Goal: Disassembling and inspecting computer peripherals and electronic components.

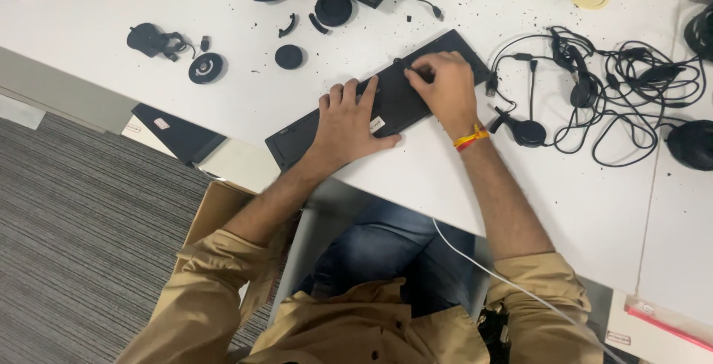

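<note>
At nine o'clock from your hands, well apart, small black plastic headset parts (pixel 162 43) and a round black ear pad (pixel 206 67) lie on the white table (pixel 245 96).

The flat black plastic keyboard (pixel 394 96), turned underside up, lies slantwise at the table's near edge, its low end at eight o'clock overhanging the rim, its high end at two o'clock.

Your left hand (pixel 349 122) lies flat on the keyboard's lower half, fingers spread and pressed down, pinning it. Your right hand (pixel 444 85), with a yellow and red thread band (pixel 471 138) at the wrist, rests on the upper half, fingertips curled and pressed together on a small spot at the top edge. Whether they pinch anything there, you cannot tell.

Judge the keyboard light, stiff and smooth, so it may slide on the table and flex a little if lifted by one end. Take it by both short ends or along the long edges, clear of any small clips.

At three o'clock, just beside the keyboard, a tangle of black corded headsets (pixel 587 89) lies spread.
</note>
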